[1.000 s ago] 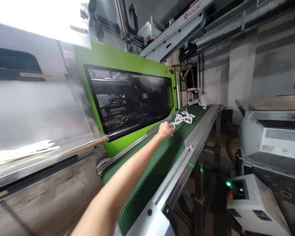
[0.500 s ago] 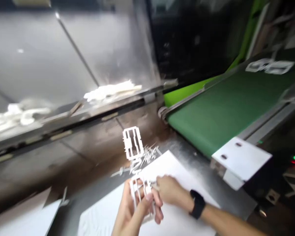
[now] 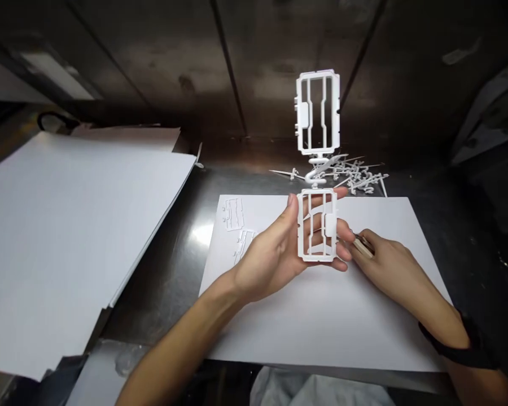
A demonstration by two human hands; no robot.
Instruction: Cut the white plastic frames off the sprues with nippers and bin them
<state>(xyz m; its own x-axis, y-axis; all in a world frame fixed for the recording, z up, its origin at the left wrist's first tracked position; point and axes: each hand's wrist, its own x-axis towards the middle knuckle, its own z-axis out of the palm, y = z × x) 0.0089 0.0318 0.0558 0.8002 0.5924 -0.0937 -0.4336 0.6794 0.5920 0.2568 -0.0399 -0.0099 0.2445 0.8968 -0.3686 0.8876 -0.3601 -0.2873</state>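
My left hand (image 3: 266, 256) holds up a white plastic moulding: two slotted rectangular frames, one above the other, joined by a curved runner (image 3: 315, 176). The lower frame (image 3: 331, 224) lies against the palm, thumb at its left edge and fingers behind it. Above the hand, the upper frame (image 3: 305, 115) stands free. My right hand (image 3: 387, 265) is closed around a small tool (image 3: 363, 247) with a beige handle and dark metal; its working end is mostly hidden beside the left fingertips. Two similar frames (image 3: 235, 214) lie on the white sheet (image 3: 322, 332), the nearer one partly covered by my left hand.
A heap of thin white plastic runners (image 3: 359, 175) lies behind the sheet on the dark metal table (image 3: 169, 276). To the left is a stack of large white sheets (image 3: 76, 220). A metal wall (image 3: 262, 73) rises at the back.
The view has swung left and down, so the green conveyor is out of sight. The moulding stays in my left hand, whose fingers now spread behind the lower frame.
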